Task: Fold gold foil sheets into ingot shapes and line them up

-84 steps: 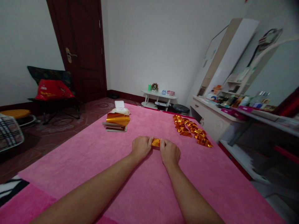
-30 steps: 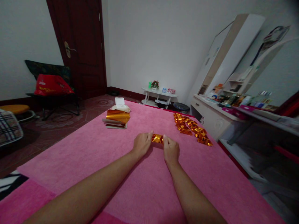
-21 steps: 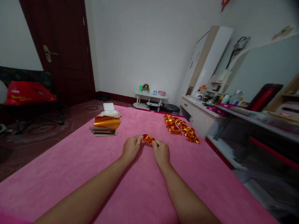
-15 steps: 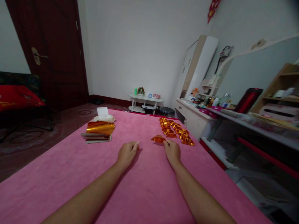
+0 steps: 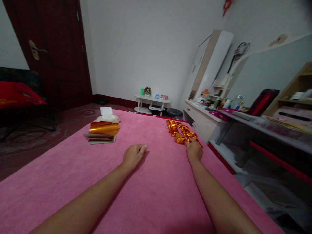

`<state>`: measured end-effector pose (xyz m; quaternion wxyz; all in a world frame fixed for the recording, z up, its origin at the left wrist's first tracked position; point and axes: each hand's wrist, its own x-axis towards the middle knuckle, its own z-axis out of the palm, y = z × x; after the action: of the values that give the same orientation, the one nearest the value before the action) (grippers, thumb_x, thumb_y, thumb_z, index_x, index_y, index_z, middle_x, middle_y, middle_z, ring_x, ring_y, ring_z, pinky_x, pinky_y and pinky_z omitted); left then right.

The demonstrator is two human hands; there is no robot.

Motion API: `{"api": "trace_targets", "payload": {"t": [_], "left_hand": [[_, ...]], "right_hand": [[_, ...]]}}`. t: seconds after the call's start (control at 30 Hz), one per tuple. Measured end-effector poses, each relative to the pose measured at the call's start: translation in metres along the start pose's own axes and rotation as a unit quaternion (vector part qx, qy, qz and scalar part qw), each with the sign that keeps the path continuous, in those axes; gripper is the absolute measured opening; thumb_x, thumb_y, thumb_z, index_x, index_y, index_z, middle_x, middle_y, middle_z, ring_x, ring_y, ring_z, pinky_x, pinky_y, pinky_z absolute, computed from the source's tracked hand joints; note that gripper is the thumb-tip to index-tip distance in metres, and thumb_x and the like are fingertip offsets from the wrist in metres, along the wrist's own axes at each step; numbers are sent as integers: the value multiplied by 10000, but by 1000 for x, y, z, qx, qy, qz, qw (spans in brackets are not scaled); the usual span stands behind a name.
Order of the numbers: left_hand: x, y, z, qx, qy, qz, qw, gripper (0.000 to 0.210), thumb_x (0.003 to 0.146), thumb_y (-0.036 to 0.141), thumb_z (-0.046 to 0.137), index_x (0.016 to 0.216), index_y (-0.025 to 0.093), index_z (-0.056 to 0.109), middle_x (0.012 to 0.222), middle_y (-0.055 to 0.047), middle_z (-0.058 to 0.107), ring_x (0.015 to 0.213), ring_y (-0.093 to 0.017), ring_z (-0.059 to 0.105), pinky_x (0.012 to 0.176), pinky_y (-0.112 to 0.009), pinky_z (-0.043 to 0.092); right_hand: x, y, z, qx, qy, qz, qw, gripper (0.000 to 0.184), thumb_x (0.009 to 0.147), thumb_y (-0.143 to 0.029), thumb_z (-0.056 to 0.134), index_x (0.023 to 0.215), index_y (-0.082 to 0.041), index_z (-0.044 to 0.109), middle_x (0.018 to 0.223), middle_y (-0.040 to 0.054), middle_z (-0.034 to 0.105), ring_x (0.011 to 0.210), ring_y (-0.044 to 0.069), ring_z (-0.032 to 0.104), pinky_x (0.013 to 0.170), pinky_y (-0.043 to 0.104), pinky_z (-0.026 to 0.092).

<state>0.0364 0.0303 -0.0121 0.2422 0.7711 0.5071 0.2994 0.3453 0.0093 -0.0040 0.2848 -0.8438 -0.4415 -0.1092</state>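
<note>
My right hand [image 5: 194, 150] is at the right side of the pink cloth, its fingers pinched on one twisted end of a gold foil-wrapped piece [image 5: 180, 139]. That piece lies at the near end of a row of shiny gold foil-wrapped pieces [image 5: 172, 127]. Beside it runs a second row, partly covered by my hand. My left hand [image 5: 133, 155] rests on the cloth near the middle, fingers curled closed; whether anything is inside them I cannot make out. Farther left lies a stack of gold foil sheets [image 5: 104, 129] over greyish sheets [image 5: 102, 141].
Behind the foil sheets are a white open-lidded box [image 5: 106, 111] and a pale bag [image 5: 109, 118]. The pink cloth [image 5: 146, 195] covers the surface before me. A dresser with bottles [image 5: 204, 113] stands to the right, and a low white table [image 5: 152, 98] by the far wall.
My right hand has moved right and slightly forward, bringing the foil-wrapped piece to the near end of the row. My left hand stays nearly in place. The view has shifted slightly.
</note>
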Motion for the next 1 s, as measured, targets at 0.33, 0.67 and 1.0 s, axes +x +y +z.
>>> {"api": "trace_targets", "payload": {"t": [0.33,0.67,1.0], "left_hand": [[2,3,4,14,-7,-12,1000,360,847,369,457,662,159,683,589,-3,610,525,-121,498,507,-225,282],[42,-72,-130,52,58,-3,997,349,872,338,423,821,112,684,794,-59,667,732,-160,564,645,-232,391],[25,-137,-165,2,-68,21,997,152,630,268,722,731,154,714,692,-21,686,685,-180,594,664,-227,414]], "right_hand": [[-60,-101,25,218,-69,-103,968,303,843,-249,461,1117,-196,581,893,80,691,729,178,633,625,260,426],[-89,-132,41,265,-226,-262,900,193,805,-217,477,801,-191,668,822,37,674,754,172,619,698,259,438],[-92,-136,36,197,-218,-318,901,198,815,-191,468,798,-208,664,824,22,626,735,153,587,672,239,402]]}}
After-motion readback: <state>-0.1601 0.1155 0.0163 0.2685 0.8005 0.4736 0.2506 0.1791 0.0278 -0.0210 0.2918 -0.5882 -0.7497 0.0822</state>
